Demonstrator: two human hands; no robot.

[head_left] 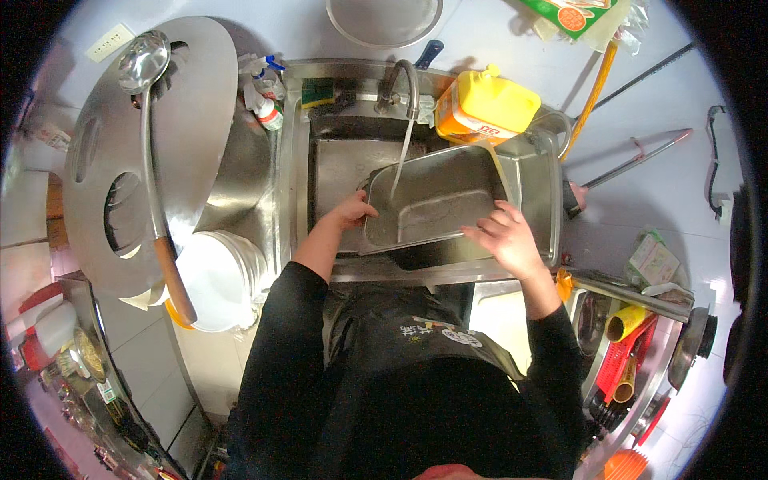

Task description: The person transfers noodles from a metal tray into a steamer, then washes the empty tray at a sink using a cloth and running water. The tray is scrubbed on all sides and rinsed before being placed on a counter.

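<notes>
Over the sink, a rectangular stainless steel pan (447,180) is held at a slant, its right end higher in the picture. My left hand (354,210) grips its left end, thumb over the rim. At the right end my right hand (504,234) has its fingers on the rim near the lower corner. Water (405,144) runs from the curved faucet (410,75) into the pan's left part. Beneath lies the metal sink basin (345,159), partly covered by the pan.
Behind the sink stand a yellow jug (489,105), a green-and-yellow sponge (318,92) and spray bottles (264,108). To the left, a ladle (150,168) with a wooden handle lies over a large metal disc with holes (198,78), near white buckets (216,282). A shelf rack (630,294) is at right.
</notes>
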